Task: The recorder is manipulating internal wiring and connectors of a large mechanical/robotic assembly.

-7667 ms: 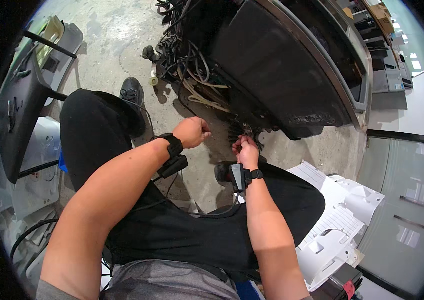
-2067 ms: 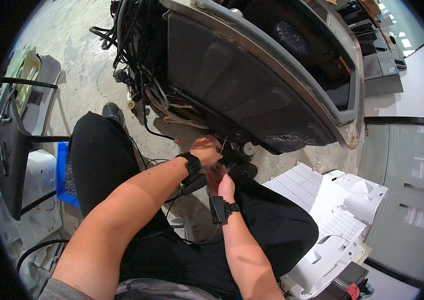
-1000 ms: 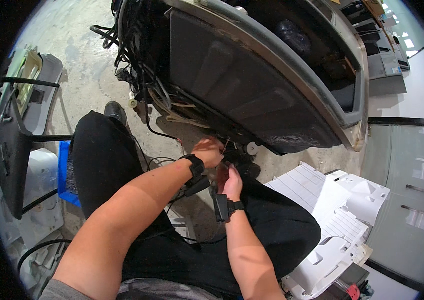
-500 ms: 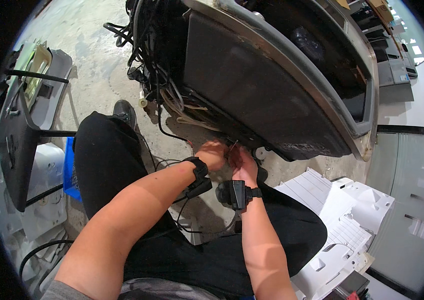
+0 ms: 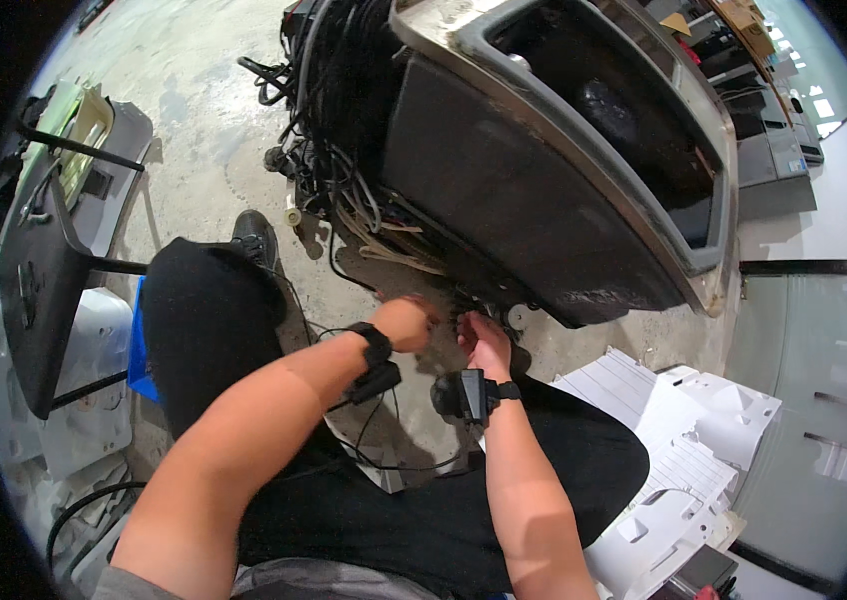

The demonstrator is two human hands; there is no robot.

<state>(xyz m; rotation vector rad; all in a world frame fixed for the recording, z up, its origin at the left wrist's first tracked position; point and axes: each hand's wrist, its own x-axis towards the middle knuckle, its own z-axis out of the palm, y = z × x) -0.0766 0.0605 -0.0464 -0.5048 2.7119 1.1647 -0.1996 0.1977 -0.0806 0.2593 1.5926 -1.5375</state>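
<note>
My left hand [image 5: 408,323] is closed just in front of the wires by the casing's lower edge. What its fingers hold, if anything, is hidden and slightly blurred. To its right, my right hand [image 5: 484,341] is bent with fingertips pinched beside the casing's underside; I cannot make out what is in them. A large dark casing [image 5: 524,190] with a worn metal rim leans over both hands. Tan wires [image 5: 394,247] and a thick tangle of black cables [image 5: 329,150] run along its left side. A black device [image 5: 464,396] is strapped to my right wrist.
White plastic panels [image 5: 669,440] lie to the right of my leg. At left stand a black chair-like frame [image 5: 44,300], a blue bin [image 5: 141,345] and more pale plastic parts [image 5: 94,400]. A loose black cable [image 5: 394,466] crosses between my legs. Grey boxes [image 5: 774,180] stand at far right.
My left hand has moved left and slightly down, away from the right hand; the two were close together before. The view has shifted a little, showing more of the casing's top.
</note>
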